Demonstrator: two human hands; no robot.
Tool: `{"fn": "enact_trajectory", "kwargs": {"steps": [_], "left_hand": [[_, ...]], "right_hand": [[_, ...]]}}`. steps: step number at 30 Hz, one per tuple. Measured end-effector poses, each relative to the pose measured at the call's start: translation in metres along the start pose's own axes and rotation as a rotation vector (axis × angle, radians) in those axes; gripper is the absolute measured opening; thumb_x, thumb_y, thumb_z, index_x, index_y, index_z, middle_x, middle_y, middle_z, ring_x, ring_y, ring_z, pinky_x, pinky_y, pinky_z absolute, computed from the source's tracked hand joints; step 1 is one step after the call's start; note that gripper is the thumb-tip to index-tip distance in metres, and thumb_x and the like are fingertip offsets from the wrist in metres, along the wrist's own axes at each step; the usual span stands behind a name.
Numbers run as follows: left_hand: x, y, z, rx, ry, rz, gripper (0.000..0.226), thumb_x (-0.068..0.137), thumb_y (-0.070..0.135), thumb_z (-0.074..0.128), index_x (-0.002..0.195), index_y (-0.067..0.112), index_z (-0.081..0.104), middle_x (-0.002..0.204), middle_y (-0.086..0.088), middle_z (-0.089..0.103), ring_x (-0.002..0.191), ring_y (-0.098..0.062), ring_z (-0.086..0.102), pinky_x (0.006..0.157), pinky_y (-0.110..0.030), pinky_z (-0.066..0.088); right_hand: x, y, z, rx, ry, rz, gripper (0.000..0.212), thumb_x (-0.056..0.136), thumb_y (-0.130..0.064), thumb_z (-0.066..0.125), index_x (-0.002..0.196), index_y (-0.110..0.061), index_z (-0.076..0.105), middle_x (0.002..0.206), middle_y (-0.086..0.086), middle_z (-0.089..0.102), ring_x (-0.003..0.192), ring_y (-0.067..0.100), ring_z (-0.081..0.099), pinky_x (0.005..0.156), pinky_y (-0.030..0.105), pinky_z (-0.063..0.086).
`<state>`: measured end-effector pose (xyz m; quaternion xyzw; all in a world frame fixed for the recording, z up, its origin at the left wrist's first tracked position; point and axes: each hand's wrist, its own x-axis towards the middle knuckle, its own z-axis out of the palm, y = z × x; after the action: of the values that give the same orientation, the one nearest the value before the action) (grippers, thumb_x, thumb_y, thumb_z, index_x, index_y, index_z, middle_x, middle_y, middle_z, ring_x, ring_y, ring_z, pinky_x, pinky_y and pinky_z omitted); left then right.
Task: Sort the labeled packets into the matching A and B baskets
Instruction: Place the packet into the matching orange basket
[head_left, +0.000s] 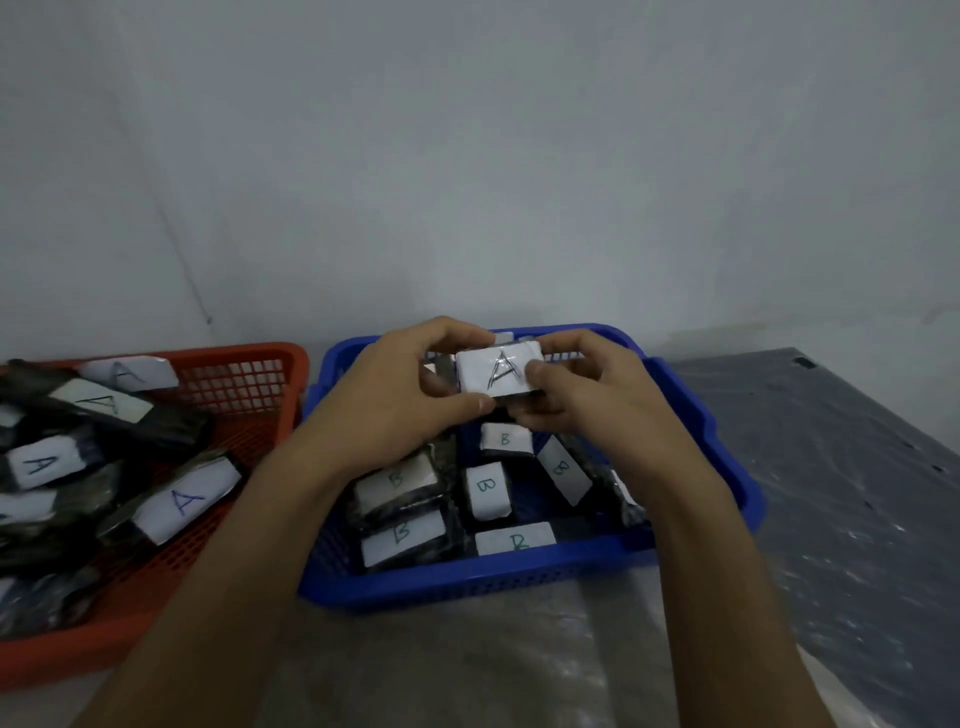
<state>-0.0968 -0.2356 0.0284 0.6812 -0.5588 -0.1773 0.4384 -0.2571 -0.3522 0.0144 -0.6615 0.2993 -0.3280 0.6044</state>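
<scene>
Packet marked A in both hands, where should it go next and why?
Probably carry the packet left and drop it in the red basket. Both hands hold it above the blue basket, whose visible labels read B, while the red one's read A.

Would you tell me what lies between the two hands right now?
In the head view, a packet labeled A sits between the left hand and right hand, gripped by both, above the blue basket.
</scene>
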Motion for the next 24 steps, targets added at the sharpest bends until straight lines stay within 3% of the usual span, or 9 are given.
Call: {"fn": "enact_trajectory", "kwargs": {"steps": [5,9,12,15,18,20,24], "left_hand": [[-0.062,0.001,-0.046,-0.058,0.091,0.025,0.044,0.078,0.018,0.08,0.116,0.037,0.066,0.085,0.024,0.07,0.067,-0.001,0.064,0.062,-0.015,0.049],[-0.119,-0.013,-0.085,-0.013,0.193,-0.048,0.044,0.08,0.022,0.078,0.116,0.042,0.063,0.103,0.015,0.07,0.079,-0.011,0.069,0.069,-0.032,0.06],[-0.156,-0.032,-0.112,0.076,0.305,-0.133,0.04,0.082,0.028,0.076,0.113,0.048,0.062,0.101,0.022,0.069,0.083,-0.002,0.069,0.068,-0.023,0.059],[-0.183,-0.058,-0.133,0.237,0.424,-0.202,0.034,0.088,0.018,0.069,0.112,0.041,0.065,0.092,0.03,0.067,0.078,0.004,0.066,0.061,-0.012,0.051],[-0.196,-0.081,-0.146,0.372,0.471,-0.3,0.033,0.091,0.01,0.063,0.107,0.039,0.067,0.101,0.017,0.07,0.079,-0.001,0.066,0.068,-0.019,0.055],[-0.199,-0.093,-0.156,0.374,0.466,-0.335,0.035,0.092,0.009,0.062,0.104,0.041,0.067,0.094,0.01,0.072,0.075,-0.006,0.068,0.065,-0.023,0.057],[-0.202,-0.105,-0.17,0.374,0.498,-0.325,0.036,0.093,0.012,0.061,0.105,0.045,0.067,0.083,0.026,0.065,0.075,0.005,0.065,0.053,-0.01,0.049]], "right_hand": [[-0.032,-0.025,0.042,-0.088,-0.172,-0.061,0.015,0.092,-0.02,0.065,0.107,-0.024,0.067,0.089,0.002,0.076,0.071,0.021,0.075,0.06,0.028,0.06],[-0.057,-0.035,0.092,-0.241,-0.316,-0.167,0.017,0.091,-0.024,0.066,0.104,-0.035,0.066,0.083,-0.004,0.076,0.063,0.02,0.074,0.055,0.03,0.06],[-0.064,-0.034,0.134,-0.362,-0.329,-0.185,0.012,0.09,-0.028,0.067,0.099,-0.035,0.063,0.079,-0.006,0.074,0.056,0.018,0.072,0.05,0.032,0.06],[-0.063,-0.032,0.173,-0.567,-0.303,-0.255,0.012,0.088,-0.032,0.067,0.095,-0.036,0.058,0.075,-0.006,0.071,0.059,0.009,0.069,0.047,0.023,0.056],[-0.059,-0.034,0.201,-0.787,-0.364,-0.266,0.015,0.088,-0.035,0.066,0.1,-0.034,0.057,0.089,-0.011,0.067,0.072,0.004,0.065,0.059,0.021,0.057],[-0.058,-0.032,0.219,-0.955,-0.452,-0.238,0.02,0.088,-0.036,0.064,0.107,-0.033,0.057,0.1,-0.009,0.063,0.085,0.007,0.062,0.071,0.027,0.057],[-0.06,-0.022,0.248,-1.125,-0.586,-0.179,0.023,0.09,-0.035,0.057,0.112,-0.029,0.062,0.109,-0.002,0.062,0.093,0.018,0.062,0.083,0.039,0.055]]}}
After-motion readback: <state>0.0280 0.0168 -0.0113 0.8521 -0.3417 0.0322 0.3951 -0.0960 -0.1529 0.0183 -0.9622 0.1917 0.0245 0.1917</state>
